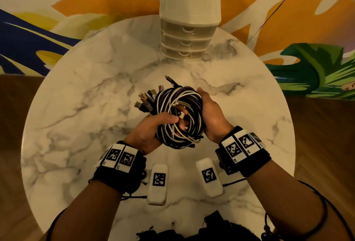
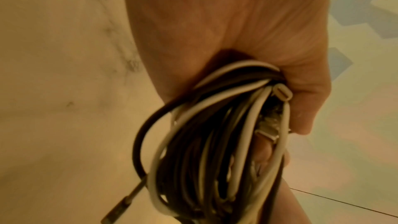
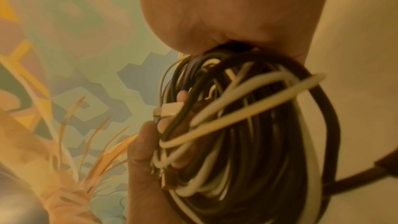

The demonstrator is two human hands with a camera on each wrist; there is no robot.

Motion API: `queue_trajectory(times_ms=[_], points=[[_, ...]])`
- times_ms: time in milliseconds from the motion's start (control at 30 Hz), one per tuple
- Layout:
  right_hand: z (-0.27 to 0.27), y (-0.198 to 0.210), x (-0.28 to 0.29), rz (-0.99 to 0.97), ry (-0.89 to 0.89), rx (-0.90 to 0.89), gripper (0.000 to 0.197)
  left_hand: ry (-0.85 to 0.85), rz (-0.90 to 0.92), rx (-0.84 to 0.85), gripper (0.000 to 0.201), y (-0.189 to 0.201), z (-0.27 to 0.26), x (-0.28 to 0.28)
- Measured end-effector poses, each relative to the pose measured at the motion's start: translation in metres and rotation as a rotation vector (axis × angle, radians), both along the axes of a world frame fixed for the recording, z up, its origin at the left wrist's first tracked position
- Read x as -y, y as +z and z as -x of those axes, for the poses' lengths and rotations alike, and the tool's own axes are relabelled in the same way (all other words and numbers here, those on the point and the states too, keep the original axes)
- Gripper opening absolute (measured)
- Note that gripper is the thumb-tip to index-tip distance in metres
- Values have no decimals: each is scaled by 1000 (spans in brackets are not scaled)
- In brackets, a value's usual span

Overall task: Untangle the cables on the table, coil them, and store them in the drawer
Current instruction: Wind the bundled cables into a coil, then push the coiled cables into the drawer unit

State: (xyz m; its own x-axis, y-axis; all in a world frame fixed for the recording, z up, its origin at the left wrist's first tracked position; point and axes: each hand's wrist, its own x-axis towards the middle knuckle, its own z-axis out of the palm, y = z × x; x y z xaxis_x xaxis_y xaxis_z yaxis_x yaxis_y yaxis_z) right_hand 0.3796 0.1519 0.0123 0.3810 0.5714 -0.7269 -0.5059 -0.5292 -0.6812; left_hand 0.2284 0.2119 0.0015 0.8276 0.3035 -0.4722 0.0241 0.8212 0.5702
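Note:
A thick coil of black, white and purple cables (image 1: pixel 180 114) hangs above the middle of the round marble table (image 1: pixel 76 106), held between both hands. My left hand (image 1: pixel 153 127) grips its near left side, thumb across the strands. Cupped round the coil's right side is my right hand (image 1: pixel 209 112), fingers curled over the far edge. Several USB plugs (image 1: pixel 148 100) stick out at the upper left. Up close, the coil (image 2: pixel 215 142) fills the left wrist view under my left hand (image 2: pixel 301 91). The right wrist view shows the coil (image 3: pixel 247 134) below my right hand (image 3: pixel 226 23).
A small white plastic drawer unit (image 1: pixel 189 35) with three translucent drawers, all closed, stands at the far edge of the table. Wooden floor surrounds the table. A painted mural wall rises behind it.

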Motion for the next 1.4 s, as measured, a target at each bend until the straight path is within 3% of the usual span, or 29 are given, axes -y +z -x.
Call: queue_trajectory(times_ms=[233, 300, 400, 433, 533, 633, 767, 867, 1033, 1300, 1400], points=[[-7, -18, -1, -35, 210, -64, 61, 33, -11, 53, 37, -4, 5, -5], [-16, -20, -11, -54, 220, 14, 55, 53, -32, 53, 36, 1, 6, -11], [-32, -21, -40, -138, 285, 292, 25, 109, -47, 60, 34, 12, 6, -26], [-39, -25, -52, -152, 358, 418, 26, 139, -48, 56, 34, 15, 6, -32], [-55, -39, -89, 15, 682, 798, 59, 229, -36, 68, 39, 24, 7, -46], [-63, -54, -107, 144, 844, 974, 75, 289, -39, 107, 38, 29, 10, -54], [-62, -63, -106, 239, 874, 1028, 79, 311, -64, 121, 31, 28, 15, -57], [-58, -51, -105, 225, 820, 1142, 64, 312, -67, 97, 33, 25, 16, -56], [-37, -42, -78, 122, 843, 1185, 41, 345, -64, 121, 32, 26, 9, -55], [17, -54, 13, 58, 854, 1092, 51, 330, -78, 218, 29, 36, -13, -64], [24, -48, 36, 2, 881, 1097, 46, 292, -57, 220, 30, 33, -27, -66]])
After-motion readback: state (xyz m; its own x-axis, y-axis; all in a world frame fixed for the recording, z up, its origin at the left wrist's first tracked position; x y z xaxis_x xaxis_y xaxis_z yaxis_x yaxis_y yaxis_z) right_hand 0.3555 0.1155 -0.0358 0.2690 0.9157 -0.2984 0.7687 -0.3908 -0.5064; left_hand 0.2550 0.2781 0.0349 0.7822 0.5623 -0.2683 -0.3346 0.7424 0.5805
